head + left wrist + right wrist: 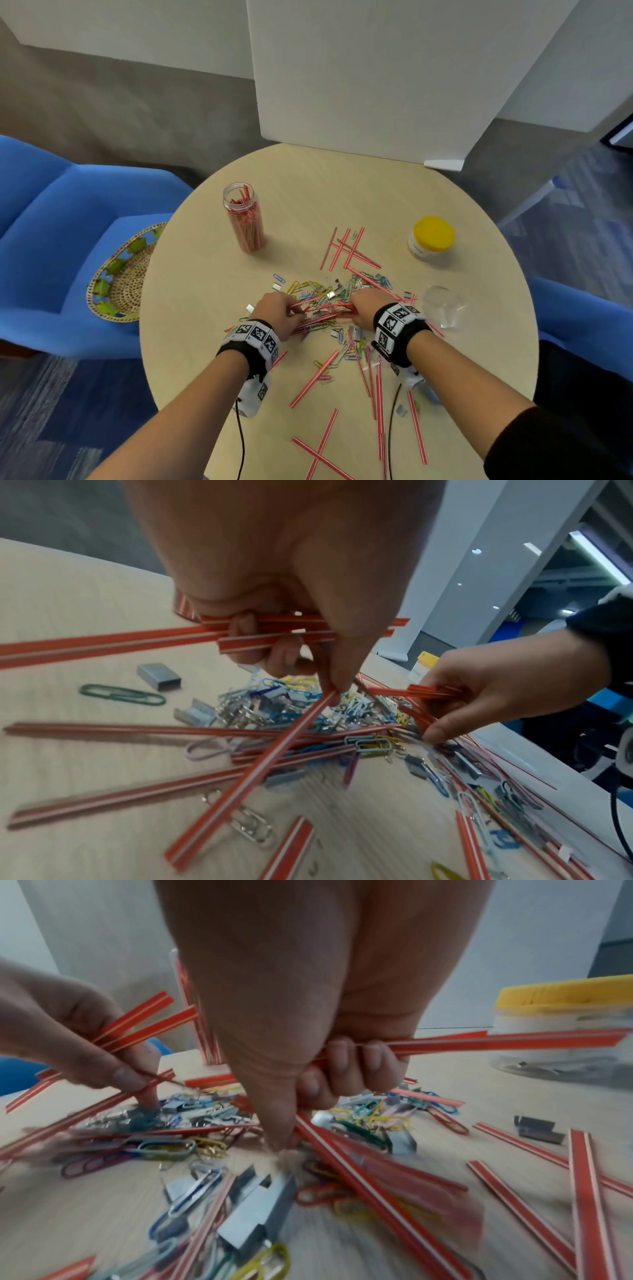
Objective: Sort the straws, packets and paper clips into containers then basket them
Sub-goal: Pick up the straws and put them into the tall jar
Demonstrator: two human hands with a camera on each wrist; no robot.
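Observation:
Red-and-white striped straws [347,248] lie scattered over the round table [301,185], mixed with coloured paper clips [310,286] and small grey packets [249,308]. My left hand [286,313] grips several straws [270,633] in its curled fingers, and its thumb pinches the tip of another straw [294,737]. My right hand [359,306], just to the right over the pile, holds a bundle of straws [479,1042] in curled fingers. A clear jar [244,219] with straws inside stands at the back left.
A yellow-lidded jar [432,238] stands at the back right and a clear empty container [442,305] sits beside my right wrist. A woven basket [120,274] rests on the blue chair [51,212] left of the table. White panels stand behind.

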